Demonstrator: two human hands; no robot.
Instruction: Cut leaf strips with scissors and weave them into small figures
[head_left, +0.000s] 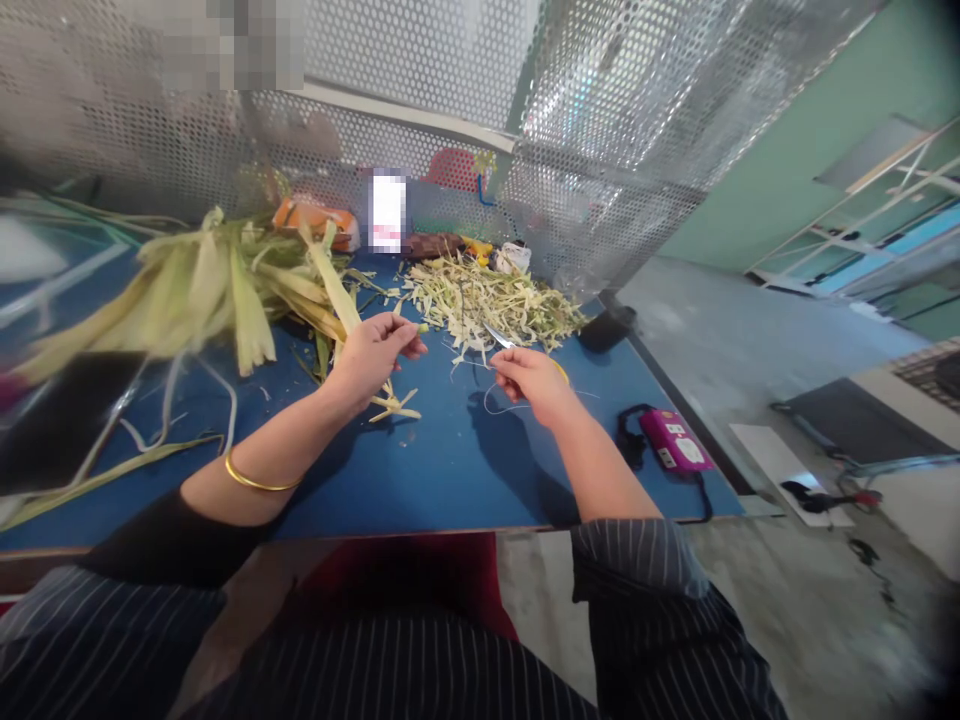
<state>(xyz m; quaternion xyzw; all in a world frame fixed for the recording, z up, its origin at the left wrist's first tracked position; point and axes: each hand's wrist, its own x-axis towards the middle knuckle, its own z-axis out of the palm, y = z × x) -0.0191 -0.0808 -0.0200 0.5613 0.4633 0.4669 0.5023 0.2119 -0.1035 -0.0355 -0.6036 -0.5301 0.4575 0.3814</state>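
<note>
My left hand (375, 352) is closed in a pinch on a small pale green leaf piece (422, 327) above the blue table (420, 470). A few cut yellow strips (394, 405) lie just under it. My right hand (531, 380) is closed round a pair of scissors (501, 342) with yellow handles, blades pointing up and left toward the leaf piece. A thin pale thread (501, 408) curls on the table below this hand. Long green-yellow leaves (225, 290) lie in a heap to the left.
A pile of shredded leaf trimmings (495, 300) lies behind the hands. A pink device (673, 440) with a black cord sits at the table's right edge, a dark object (606, 328) beyond it. A perforated metal screen (525, 130) backs the table. Concrete floor lies to the right.
</note>
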